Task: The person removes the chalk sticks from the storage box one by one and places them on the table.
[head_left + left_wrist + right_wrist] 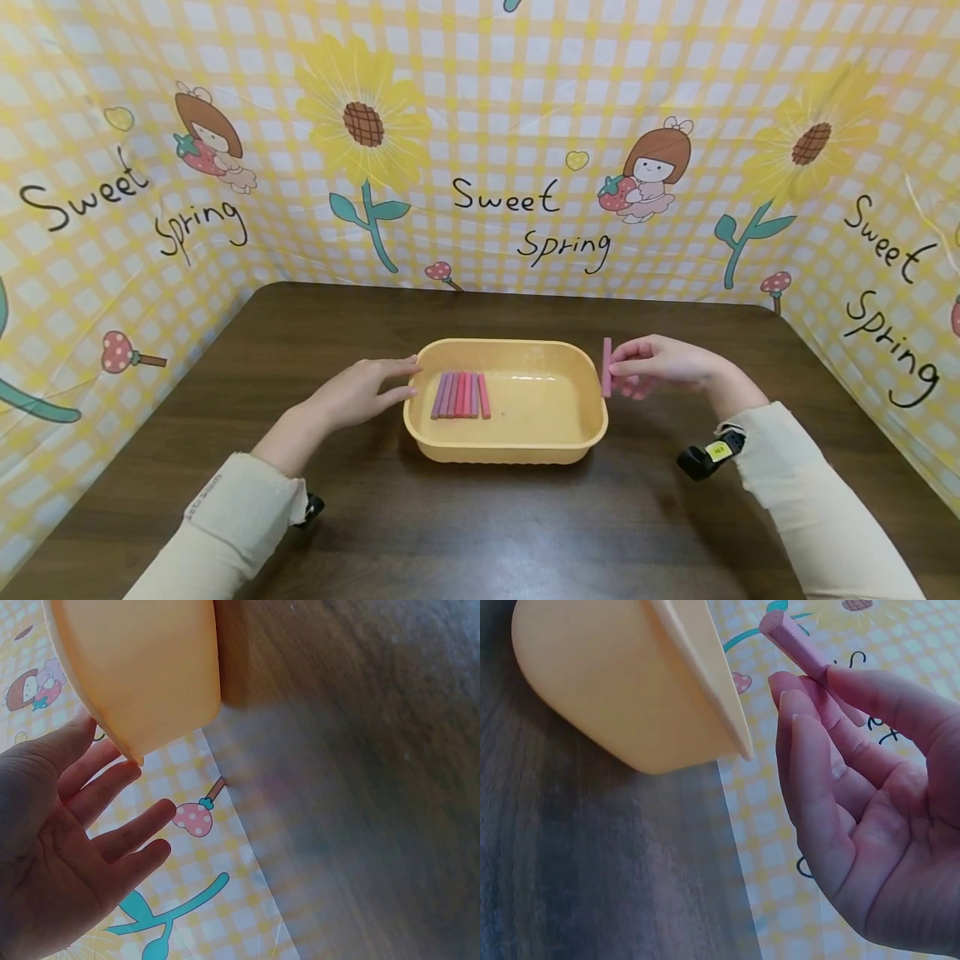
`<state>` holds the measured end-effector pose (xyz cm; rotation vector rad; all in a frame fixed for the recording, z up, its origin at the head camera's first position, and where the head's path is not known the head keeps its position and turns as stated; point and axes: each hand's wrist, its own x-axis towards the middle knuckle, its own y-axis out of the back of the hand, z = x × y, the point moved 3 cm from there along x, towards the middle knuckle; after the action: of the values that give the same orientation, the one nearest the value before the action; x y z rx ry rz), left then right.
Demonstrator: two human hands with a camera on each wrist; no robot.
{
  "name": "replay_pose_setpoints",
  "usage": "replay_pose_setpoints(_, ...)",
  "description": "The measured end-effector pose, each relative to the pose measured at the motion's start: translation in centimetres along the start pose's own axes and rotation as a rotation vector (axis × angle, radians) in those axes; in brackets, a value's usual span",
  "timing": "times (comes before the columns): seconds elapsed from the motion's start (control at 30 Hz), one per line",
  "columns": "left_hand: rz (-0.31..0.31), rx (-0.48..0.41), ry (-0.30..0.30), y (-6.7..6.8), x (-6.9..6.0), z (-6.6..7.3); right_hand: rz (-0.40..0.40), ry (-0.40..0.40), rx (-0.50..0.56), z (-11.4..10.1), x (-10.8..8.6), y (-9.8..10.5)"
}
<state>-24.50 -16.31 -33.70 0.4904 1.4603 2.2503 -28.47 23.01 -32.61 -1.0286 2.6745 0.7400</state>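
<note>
A yellow plastic tub (547,408) stands on the table. Inside its left half, several slim pink, red and purple sticks (459,395) lie side by side, one slightly apart at the right. My left hand (360,392) touches the tub's left rim with fairly straight fingers; the outer fingers are spread in the left wrist view. Just past the right rim, my right hand (656,365) pinches a pinkish-purple stick (799,641) between thumb and fingers. This stick has a faceted, chalk-like look, and its lower part is partly hidden by the fingers.
The brown wooden table (480,533) extends around the tub. A yellow checked cloth (480,142) with flowers and lettering hangs behind and at both sides. Black straps, one with a yellow label (717,452), sit at the wrists.
</note>
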Motion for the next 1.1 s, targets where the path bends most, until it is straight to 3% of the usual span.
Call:
replay_pose_setpoints(0.23,0.006,0.000,-0.006,0.1,0.0,0.0,0.008,0.001,0.029,0.9,-0.4,0.5)
replay_pose_setpoints(0.57,0.000,-0.004,0.000,0.0,0.1,0.0,0.016,-0.066,0.068,2.8,-0.4,1.0)
replay_pose_setpoints(1.1,0.001,-0.007,0.000,-0.2,0.1,-0.1,0.007,-0.135,0.044,5.3,0.2,1.4)
